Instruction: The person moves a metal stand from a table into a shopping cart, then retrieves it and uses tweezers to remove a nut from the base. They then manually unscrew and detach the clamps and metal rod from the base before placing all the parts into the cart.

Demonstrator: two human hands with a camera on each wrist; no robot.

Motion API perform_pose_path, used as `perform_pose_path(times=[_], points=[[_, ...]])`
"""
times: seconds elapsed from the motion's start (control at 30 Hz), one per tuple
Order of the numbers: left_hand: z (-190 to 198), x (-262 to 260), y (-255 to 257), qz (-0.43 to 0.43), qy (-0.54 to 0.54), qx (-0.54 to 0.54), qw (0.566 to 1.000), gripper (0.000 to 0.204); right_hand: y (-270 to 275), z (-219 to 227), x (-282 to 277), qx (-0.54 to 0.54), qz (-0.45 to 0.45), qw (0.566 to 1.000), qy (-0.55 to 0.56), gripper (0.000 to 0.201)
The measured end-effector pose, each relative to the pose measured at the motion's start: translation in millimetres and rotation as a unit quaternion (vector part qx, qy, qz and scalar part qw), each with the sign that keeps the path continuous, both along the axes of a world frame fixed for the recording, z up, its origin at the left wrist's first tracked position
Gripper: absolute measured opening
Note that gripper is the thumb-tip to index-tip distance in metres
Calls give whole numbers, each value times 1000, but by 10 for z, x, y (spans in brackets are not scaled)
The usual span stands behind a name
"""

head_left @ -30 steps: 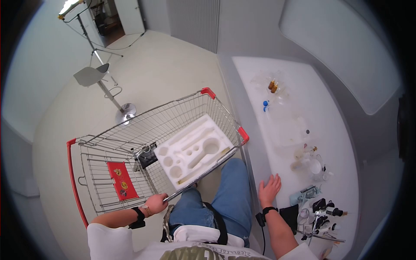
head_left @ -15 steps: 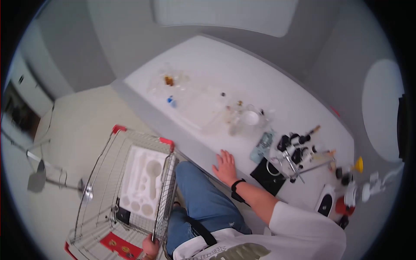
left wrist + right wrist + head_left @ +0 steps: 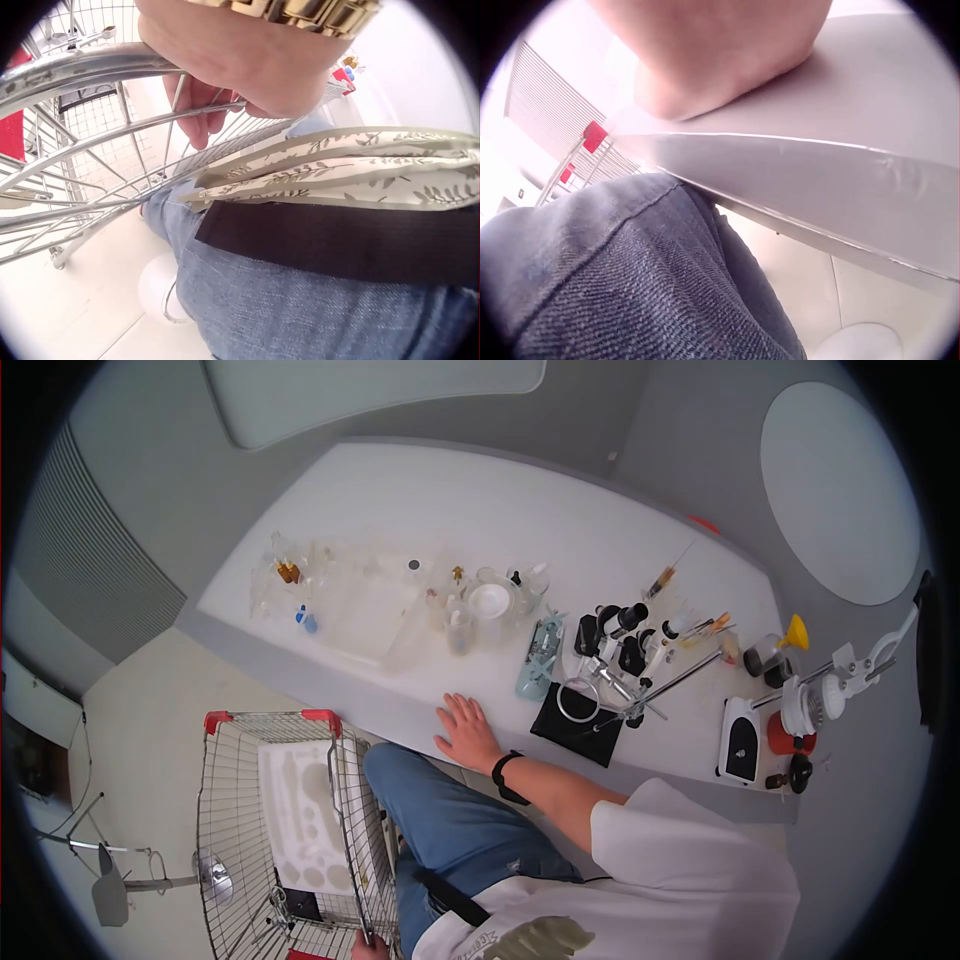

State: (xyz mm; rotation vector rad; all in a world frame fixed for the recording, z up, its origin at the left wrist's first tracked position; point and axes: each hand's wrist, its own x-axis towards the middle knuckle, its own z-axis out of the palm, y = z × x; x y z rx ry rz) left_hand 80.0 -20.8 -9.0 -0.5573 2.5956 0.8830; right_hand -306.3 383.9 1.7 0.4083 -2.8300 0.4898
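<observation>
My left hand (image 3: 232,71) grips the top rim of a wire shopping cart (image 3: 345,830), its fingers curled over the rail; in the head view only a bit of this hand (image 3: 368,948) shows at the bottom. A white foam tray (image 3: 300,820) with cut-out hollows lies in the cart. My right hand (image 3: 468,732) rests flat with spread fingers on the front edge of the white table (image 3: 430,490). In the right wrist view the heel of that hand (image 3: 720,60) lies on the tabletop.
Glassware (image 3: 490,600), brown bottles (image 3: 288,572), a teal packet (image 3: 541,655), a black pouch (image 3: 575,725), a microscope (image 3: 625,622) and metal stands are on the table. At the right end stands a white-and-black device (image 3: 740,745). A stool (image 3: 112,890) is at the lower left.
The head view has swung to the right, so the cart now appears lower left and the table's right end shows. The right hand stays on the table edge; the left still grips the cart.
</observation>
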Motion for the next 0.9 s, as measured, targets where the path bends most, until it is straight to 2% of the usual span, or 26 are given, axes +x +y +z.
perform_pose_path(times=[0.07, 0.2, 0.27, 0.43, 0.5, 0.57, 0.6, 0.63, 0.67, 0.7, 0.73, 0.8, 0.87, 0.9], points=[[157, -92, 101, 11, 11, 5, 1000, 35, 9, -5, -3, -4, 2, 1000, 2, 54], [-110, 5, -58, -29, -5, 22, 999, 35, 26, -8, -14, 3, -4, 1000, 1, 54], [97, -85, 62, 23, 4, 30, 999, 36, 18, -9, -10, -5, 3, 1000, 10, 54], [106, -72, 46, 30, -37, 10, 999, 38, 14, 5, 5, -11, 6, 1000, 23, 53], [-61, -16, -27, -12, -22, -32, 999, 40, 21, -20, 20, -13, 3, 999, 30, 52], [33, -50, 55, 15, 14, -16, 1000, 39, 12, -21, 24, -26, 2, 999, 44, 50], [95, -105, 75, 20, 18, -3, 1000, 38, 57, 13, 23, -58, 11, 997, 55, 38], [121, -101, 101, 30, 22, 12, 999, 37, 89, 94, 95, -57, 15, 997, 51, 38], [104, -63, 85, 36, 18, 14, 999, 37, 134, 218, 189, -173, -8, 985, -25, 34], [71, -41, 48, 23, 20, 6, 1000, 36, 191, 384, 316, -285, -35, 953, -100, 29], [36, -47, 38, 7, 24, 0, 1000, 35, 263, 648, 489, -286, -26, 958, -19, 27], [60, -74, 86, 18, 39, 7, 999, 36, 476, 1278, 852, -262, -22, 964, 44, 27], [82, -90, 94, 36, 28, 9, 999, 38, 843, 1617, 1121, -147, -40, 967, 204, 29], [83, -98, 92, 33, 26, 14, 999, 38, 1048, 1784, 1225, -128, -69, 952, 268, 25]])
